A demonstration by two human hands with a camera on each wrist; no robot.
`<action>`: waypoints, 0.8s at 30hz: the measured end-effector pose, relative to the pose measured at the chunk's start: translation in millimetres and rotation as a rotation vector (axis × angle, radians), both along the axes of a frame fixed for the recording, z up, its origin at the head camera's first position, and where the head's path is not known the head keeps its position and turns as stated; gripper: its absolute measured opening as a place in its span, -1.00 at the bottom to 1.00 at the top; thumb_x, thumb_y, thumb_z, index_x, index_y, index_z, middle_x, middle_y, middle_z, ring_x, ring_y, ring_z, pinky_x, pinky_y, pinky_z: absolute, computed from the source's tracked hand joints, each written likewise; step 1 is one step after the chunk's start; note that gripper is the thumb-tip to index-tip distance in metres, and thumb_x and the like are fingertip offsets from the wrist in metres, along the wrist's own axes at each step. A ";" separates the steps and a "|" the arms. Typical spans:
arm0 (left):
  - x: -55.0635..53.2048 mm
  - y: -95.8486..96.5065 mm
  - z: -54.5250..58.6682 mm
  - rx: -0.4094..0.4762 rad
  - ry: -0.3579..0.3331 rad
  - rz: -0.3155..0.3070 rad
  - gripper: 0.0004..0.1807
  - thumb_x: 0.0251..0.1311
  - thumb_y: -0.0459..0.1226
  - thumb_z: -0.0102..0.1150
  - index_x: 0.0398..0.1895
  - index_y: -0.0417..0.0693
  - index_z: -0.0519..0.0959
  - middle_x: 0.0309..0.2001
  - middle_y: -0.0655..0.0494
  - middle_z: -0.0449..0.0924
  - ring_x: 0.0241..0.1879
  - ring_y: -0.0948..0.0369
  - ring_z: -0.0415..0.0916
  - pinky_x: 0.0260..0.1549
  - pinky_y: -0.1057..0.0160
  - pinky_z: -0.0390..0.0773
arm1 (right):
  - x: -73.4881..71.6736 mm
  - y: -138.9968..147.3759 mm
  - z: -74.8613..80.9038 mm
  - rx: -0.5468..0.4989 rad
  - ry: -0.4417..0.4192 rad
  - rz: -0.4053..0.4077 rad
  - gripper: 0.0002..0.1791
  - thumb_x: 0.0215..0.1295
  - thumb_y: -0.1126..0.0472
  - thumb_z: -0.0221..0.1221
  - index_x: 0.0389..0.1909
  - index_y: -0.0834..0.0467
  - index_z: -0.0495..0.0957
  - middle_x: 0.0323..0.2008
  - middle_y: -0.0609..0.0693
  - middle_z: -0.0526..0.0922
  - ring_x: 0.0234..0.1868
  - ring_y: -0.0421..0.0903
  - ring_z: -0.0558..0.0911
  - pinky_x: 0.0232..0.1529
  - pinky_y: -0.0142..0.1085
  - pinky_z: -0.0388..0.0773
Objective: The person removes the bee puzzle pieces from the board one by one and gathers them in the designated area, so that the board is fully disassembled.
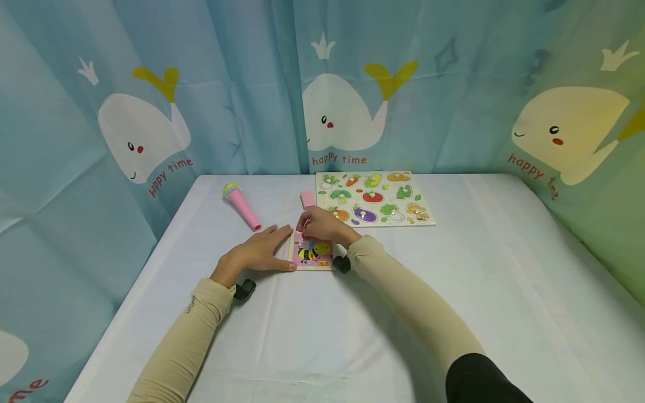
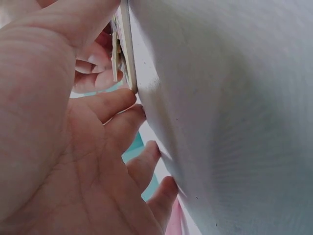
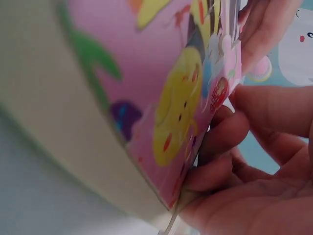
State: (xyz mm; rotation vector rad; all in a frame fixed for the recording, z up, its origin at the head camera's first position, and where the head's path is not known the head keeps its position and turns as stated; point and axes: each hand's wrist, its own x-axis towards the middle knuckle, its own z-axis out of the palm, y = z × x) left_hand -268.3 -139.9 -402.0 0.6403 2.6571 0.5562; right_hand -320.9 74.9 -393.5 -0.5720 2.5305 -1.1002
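Note:
A small square bee jigsaw puzzle [image 1: 313,254] with a pink picture and pale wooden border lies on the white table. My left hand [image 1: 259,250] lies flat at its left side, fingers spread, with the thumb touching the lower left border. Over the puzzle's upper left corner, my right hand [image 1: 325,225] pinches a thin pink puzzle piece [image 1: 298,237]. Edge-on in the left wrist view, that puzzle piece [image 2: 116,58] stands tilted off the board. The right wrist view shows the bee's yellow face [image 3: 178,110] close up, with the curled right fingers beyond it.
Just behind the right hand lies a pink block-like piece [image 1: 307,200]. A vegetable peg puzzle board [image 1: 425,220] sits at the back of the table. To the left is a pink toy microphone [image 1: 243,207]. Blue whale-print curtains [image 1: 242,112] surround the table.

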 end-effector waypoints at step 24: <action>-1.9 -1.6 -0.4 0.025 0.008 -0.028 0.13 0.32 0.20 0.38 0.74 -0.15 0.07 0.69 -0.20 0.03 0.68 -0.20 -0.15 0.54 -0.34 0.02 | 0.5 -25.5 12.8 0.237 0.118 -0.024 -0.88 0.40 0.39 0.19 -0.22 0.33 0.70 -0.35 0.11 0.67 -0.44 -0.08 0.58 -0.44 -0.32 0.51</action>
